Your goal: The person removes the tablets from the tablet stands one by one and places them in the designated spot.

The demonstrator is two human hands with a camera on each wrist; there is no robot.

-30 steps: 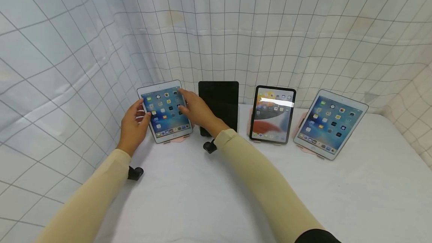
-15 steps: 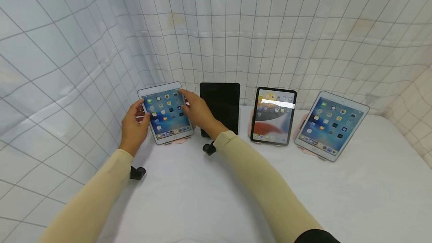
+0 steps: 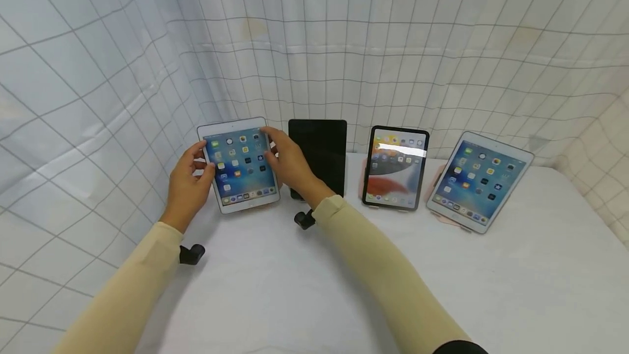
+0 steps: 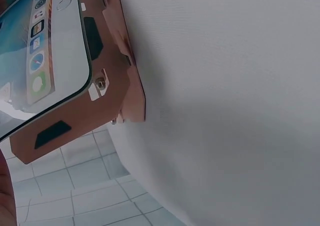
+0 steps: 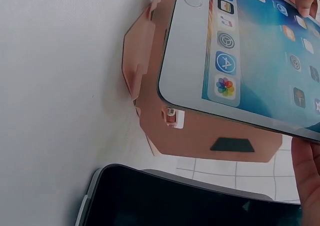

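Note:
Two hands hold a white tablet [image 3: 239,165] with a lit home screen, at the back left of the table. The left hand [image 3: 188,187] grips its left edge, thumb on the front. On the upper right edge, the right hand [image 3: 291,161] grips with its thumb over the screen side. Behind the tablet stands a rose-gold metal tablet stand [image 5: 200,136]. Both wrist views show the tablet's lower edge apart from the stand's back plate [image 4: 112,93]. The fingers behind the tablet are mostly hidden.
Right of it stand a dark-screened tablet [image 3: 319,149], partly behind the right hand, a black-framed lit tablet [image 3: 397,168] and a tilted white tablet [image 3: 480,182]. A gridded curtain [image 3: 383,42] hangs behind and at both sides. White cloth [image 3: 275,288] covers the table.
The held tablet has come slightly forward off its stand, and the stand's bottom tabs no longer show below it in the head view. The left hand has shifted slightly left with it.

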